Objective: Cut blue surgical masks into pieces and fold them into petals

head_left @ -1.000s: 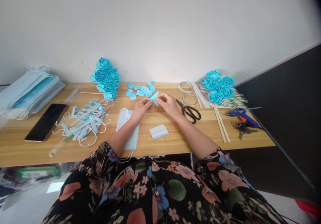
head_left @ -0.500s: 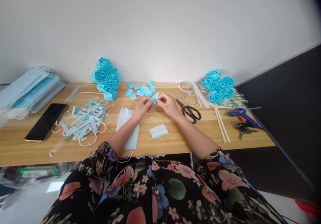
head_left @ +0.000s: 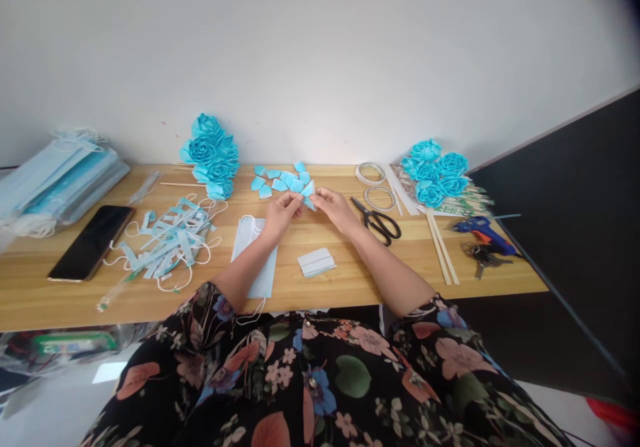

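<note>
Between my two hands is a small blue petal piece (head_left: pixel 309 195), creased, with a paler face turned up at one corner. My left hand (head_left: pixel 283 217) pinches its left edge between thumb and fingers. On the other side, my right hand (head_left: pixel 336 208) pinches the right edge. Just behind them lie several loose blue petal pieces (head_left: pixel 285 180). Nearer to me rests a folded pale mask piece (head_left: pixel 317 262). A whole face mask (head_left: pixel 270 273) lies partly under my left forearm. Black-handled scissors (head_left: pixel 383 223) sit to the right of my right hand.
Blue flowers stand in a bunch at left (head_left: pixel 210 157), with more flowers (head_left: pixel 434 172) at right. Along the left are a mask stack (head_left: pixel 65 180), a phone (head_left: pixel 94 241) and cut mask strips (head_left: pixel 175 240). Tape rolls (head_left: pixel 371 173), sticks (head_left: pixel 442 247), a glue gun (head_left: pixel 483 232) and keys (head_left: pixel 483 258) lie right.
The petal piece has been turned and spread flatter, showing more of its surface. My right hand's fingers have straightened somewhat, and my left hand has shifted slightly left.
</note>
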{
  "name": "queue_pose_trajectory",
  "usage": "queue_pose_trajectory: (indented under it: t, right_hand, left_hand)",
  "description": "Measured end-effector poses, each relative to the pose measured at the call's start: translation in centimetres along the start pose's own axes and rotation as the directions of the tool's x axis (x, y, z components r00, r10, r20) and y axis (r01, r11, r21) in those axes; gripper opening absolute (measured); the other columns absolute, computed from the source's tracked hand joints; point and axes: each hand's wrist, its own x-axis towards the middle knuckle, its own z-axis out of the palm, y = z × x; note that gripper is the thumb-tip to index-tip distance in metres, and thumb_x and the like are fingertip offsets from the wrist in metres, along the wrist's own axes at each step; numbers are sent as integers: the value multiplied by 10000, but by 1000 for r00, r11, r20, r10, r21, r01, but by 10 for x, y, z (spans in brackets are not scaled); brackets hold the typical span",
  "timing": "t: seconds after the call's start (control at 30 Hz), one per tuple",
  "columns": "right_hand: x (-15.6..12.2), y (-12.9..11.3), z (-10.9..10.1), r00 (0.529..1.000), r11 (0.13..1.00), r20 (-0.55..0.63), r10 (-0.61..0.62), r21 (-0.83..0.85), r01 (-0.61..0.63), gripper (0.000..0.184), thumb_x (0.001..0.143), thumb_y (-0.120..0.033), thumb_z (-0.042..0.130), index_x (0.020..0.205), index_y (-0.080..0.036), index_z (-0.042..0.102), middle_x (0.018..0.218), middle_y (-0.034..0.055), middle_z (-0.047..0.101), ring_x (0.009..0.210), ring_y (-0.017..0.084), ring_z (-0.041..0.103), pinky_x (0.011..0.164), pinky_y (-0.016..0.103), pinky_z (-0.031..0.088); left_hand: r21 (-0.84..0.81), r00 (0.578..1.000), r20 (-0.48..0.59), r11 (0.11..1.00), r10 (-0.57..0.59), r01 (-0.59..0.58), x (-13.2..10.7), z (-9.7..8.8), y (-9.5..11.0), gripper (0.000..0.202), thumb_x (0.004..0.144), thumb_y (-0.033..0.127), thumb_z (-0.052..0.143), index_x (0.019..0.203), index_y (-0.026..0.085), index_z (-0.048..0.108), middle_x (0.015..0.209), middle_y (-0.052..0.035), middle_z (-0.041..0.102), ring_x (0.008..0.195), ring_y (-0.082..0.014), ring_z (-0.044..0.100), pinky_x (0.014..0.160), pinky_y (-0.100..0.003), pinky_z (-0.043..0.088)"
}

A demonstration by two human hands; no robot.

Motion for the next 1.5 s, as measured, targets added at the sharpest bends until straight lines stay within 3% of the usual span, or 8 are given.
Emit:
queue_pose_trajectory:
  t: [0.17,0.37,0.53,0.73,1.0,1.13,1.27,1.5]
  right_hand:
    - [1,3,0,997,998,-79,-2,-68,-3,409,798,-548,685,673,-205,500,629,-54,417,612,110,370,601,266,306]
    - [-1,-1,-2,998,993,-52,-27,-117,21,355,837,-483,644,670,-201,506,627,-48,457,609,112,395,611,273,311]
    - [-2,1,0,998,991,-31,-51,-125,47,352,840,-441,644,657,-206,456,631,-54,401,601,105,364,592,271,289]
    - [-1,2,-1,997,994,-22,-70,-85,68,329,851,-461,653,711,-196,517,663,-45,448,628,111,408,607,267,317]
    - [0,0,-1,984,999,-171,-49,-9,48,365,845,-529,638,711,-198,563,684,-24,518,666,131,486,648,268,409]
    - [1,1,-2,998,995,-69,-14,96,20,417,892,-588,558,747,-199,588,734,3,582,720,161,559,708,296,469]
    - [0,1,-4,998,997,38,-44,-67,47,400,900,-522,580,672,-199,520,673,-26,506,668,127,471,676,270,396]
    - [0,4,-5,998,976,12,-61,-209,62,354,877,-450,588,660,-208,448,643,-45,407,622,115,372,604,270,300]
  left_hand:
    - [31,1000,16,999,14,-14,0,0,-1,391,793,523,718,685,165,604,590,6,607,531,-91,526,541,-222,415]
    - [4,1000,-9,1000,12,-12,0,0,0,441,858,587,618,723,168,596,605,-3,626,527,-103,558,534,-232,430]
    - [23,998,45,999,-32,31,2,-1,-2,428,768,574,728,750,168,590,590,13,620,512,-95,553,522,-220,423]
    - [22,996,82,999,-31,30,2,0,-3,475,702,600,773,753,158,607,582,14,618,510,-87,543,528,-219,426]
    - [69,985,161,996,-61,51,1,0,-4,408,736,520,776,731,161,581,572,15,618,498,-85,534,525,-219,429]
    - [31,994,99,999,-40,37,2,-1,-4,402,742,518,767,737,160,583,571,16,617,495,-85,537,522,-217,431]
    - [29,998,43,999,-44,42,2,-1,-2,387,759,504,761,724,168,571,566,24,604,496,-86,543,513,-213,425]
    - [65,993,90,996,-71,65,2,0,-1,368,802,494,730,731,157,599,608,-3,643,516,-88,564,522,-209,439]
